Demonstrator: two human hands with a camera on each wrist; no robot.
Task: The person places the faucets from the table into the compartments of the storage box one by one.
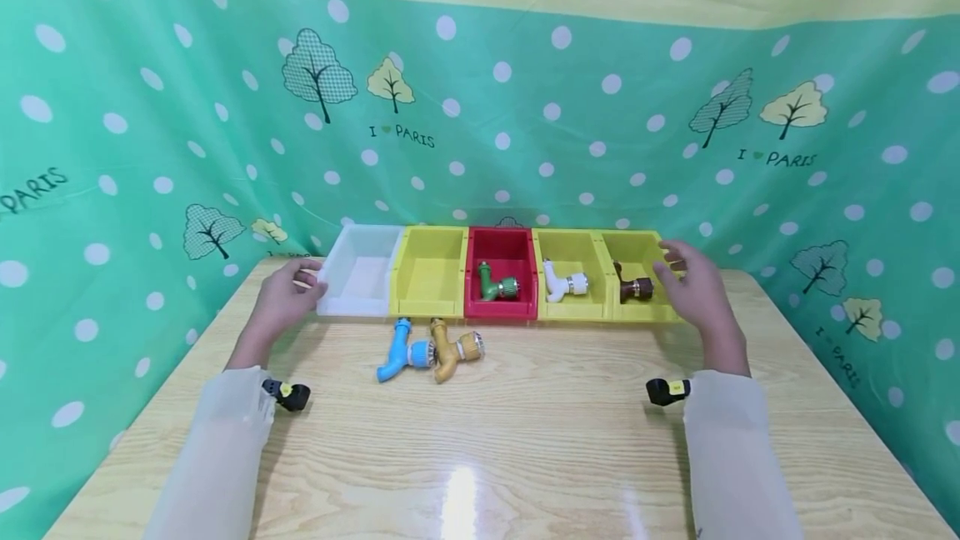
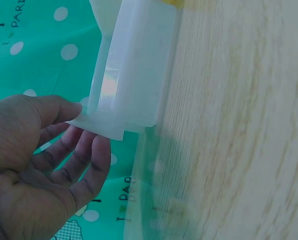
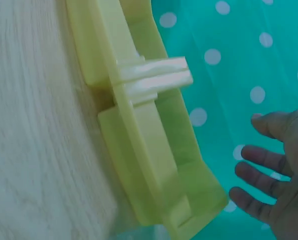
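A white bin point(image 1: 360, 272) stands at the left end of a row of bins. My left hand point(image 1: 288, 298) holds its outer edge, with the thumb point(image 2: 64, 109) at the rim and curled fingers below. At the right end is a yellow bin point(image 1: 630, 250) with a dark brown tap point(image 1: 637, 288) inside. Beside it, my right hand point(image 1: 693, 286) has its fingers spread and loosely bent; the right wrist view shows a gap between fingertips and the yellow bin point(image 3: 189, 187).
Between the end bins are a yellow bin point(image 1: 429, 273), a red bin point(image 1: 501, 244) with a green tap point(image 1: 495, 283), and another yellow bin point(image 1: 566, 244) with a white tap point(image 1: 562, 283). A blue tap point(image 1: 403, 352) and a tan tap point(image 1: 450, 350) lie in front. A dotted curtain point(image 1: 525, 123) hangs behind.
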